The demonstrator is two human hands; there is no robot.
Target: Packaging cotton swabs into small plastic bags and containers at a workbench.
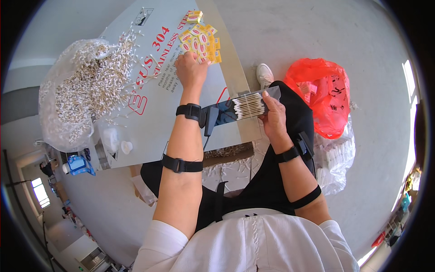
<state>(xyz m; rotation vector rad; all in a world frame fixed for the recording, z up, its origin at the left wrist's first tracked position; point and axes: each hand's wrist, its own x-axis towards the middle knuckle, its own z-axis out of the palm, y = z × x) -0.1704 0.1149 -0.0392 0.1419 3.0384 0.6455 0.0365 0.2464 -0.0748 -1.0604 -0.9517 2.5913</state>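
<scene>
right hand point(273, 119) grip clamped on clear sleeve of cotton swabs point(248, 106), left hand point(190, 68) fingers together on yellow labels point(200, 43)

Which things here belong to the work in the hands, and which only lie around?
In use:
- left hand on the small yellow labels
- right hand holding a clear packet of cotton swabs
- heap of loose swabs on the metal sheet

Lying about:
- red plastic bag
- clear bag of white packs
- blue object
</scene>
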